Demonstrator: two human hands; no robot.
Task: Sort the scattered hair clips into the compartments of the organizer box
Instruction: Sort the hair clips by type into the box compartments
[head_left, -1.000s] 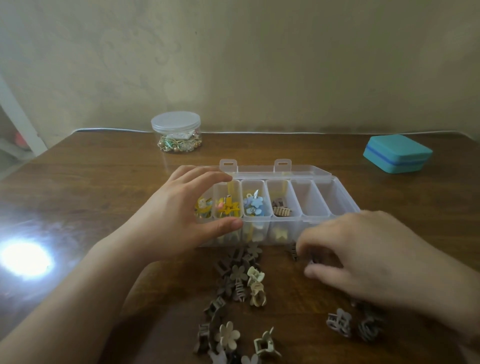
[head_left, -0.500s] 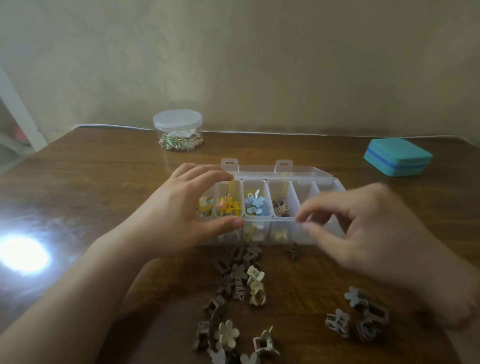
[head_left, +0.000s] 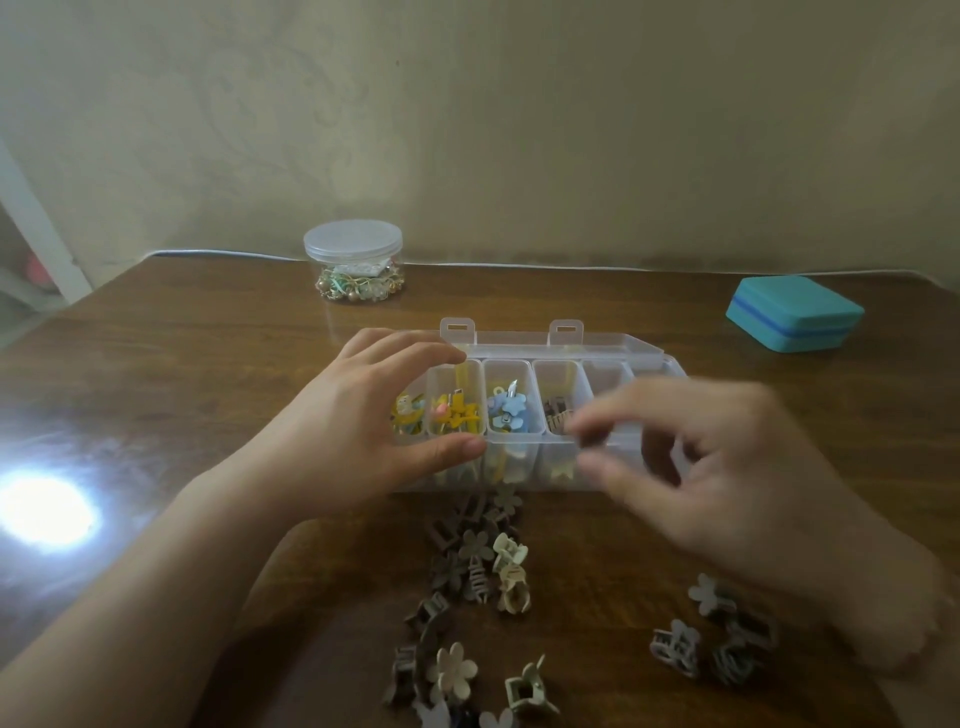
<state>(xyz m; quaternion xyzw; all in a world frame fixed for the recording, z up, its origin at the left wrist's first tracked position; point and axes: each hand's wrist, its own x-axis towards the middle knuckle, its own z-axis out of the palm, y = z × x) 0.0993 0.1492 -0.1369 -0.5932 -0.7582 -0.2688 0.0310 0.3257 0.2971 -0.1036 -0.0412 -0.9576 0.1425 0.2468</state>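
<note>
Since the last frame the right hand (head_left: 727, 483) has slid a bit further left over the organizer box (head_left: 644, 345), so its thumb and forefinger are now hanging right above the compartment with the brown clips (head_left: 558, 413). Looks like a pinch with something small and dark between the tips, probably a brown clip picked off the table, but the hand is so motion-blurred I honestly can't tell if it's holding anything or already let go. My guess is this is the drop into the brown slot.

Left hand (head_left: 358, 431) hasn't budged: it grips the box's left end, fingers over the back edge and thumb against the front wall, just keeping it steady.

Working outward, the yellow clips (head_left: 457, 413) and blue clips (head_left: 508, 413) sit in their own slots, and there's a second row underneath with a few pale ones. Plenty left to sort: a loose pile of clips (head_left: 478, 571) in front of the box, and a smaller cluster (head_left: 711, 634) by the right wrist.

Hard to see: the right hand hides the rightmost compartments, the left hand hides most of the leftmost one, and the nearest clips are cut off by the bottom edge.
</note>
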